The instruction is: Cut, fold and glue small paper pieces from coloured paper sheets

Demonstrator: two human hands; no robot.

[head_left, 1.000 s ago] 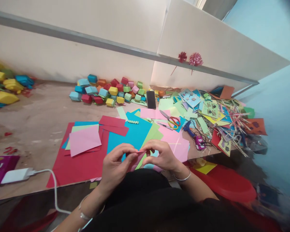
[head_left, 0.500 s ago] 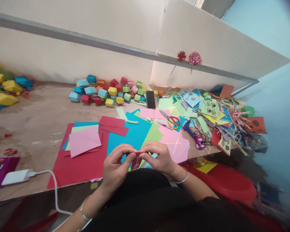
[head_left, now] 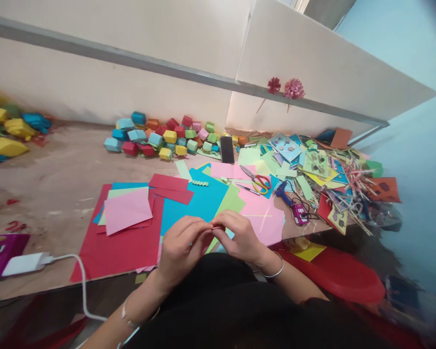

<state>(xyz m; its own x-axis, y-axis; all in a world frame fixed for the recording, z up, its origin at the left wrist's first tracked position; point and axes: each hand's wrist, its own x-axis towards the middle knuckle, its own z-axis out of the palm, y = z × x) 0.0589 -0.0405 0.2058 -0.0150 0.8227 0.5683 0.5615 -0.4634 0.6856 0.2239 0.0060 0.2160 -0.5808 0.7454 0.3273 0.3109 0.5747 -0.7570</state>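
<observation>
My left hand (head_left: 183,247) and my right hand (head_left: 237,236) meet at the table's near edge, fingertips together. Between them they pinch a small pinkish-red paper piece (head_left: 205,239), mostly hidden by the left fingers. Under and beyond the hands lie a large blue sheet (head_left: 181,208) and a green sheet (head_left: 223,206). A red sheet (head_left: 131,252) spreads to the left, with a pink square (head_left: 128,211) atop a small stack. A crinkled light green strip (head_left: 199,183) rests on the blue sheet.
Scissors (head_left: 257,180) and a pen (head_left: 247,189) lie beyond my right hand, near a blue glue gun (head_left: 283,193) and a phone (head_left: 226,149). Small coloured paper boxes (head_left: 154,139) line the back. Paper scraps and sticks pile at right. A white cable (head_left: 83,281) hangs at left.
The left hand has turned and shifted slightly right, its fingers now covering most of the paper piece. The right hand keeps its pinch nearly in place.
</observation>
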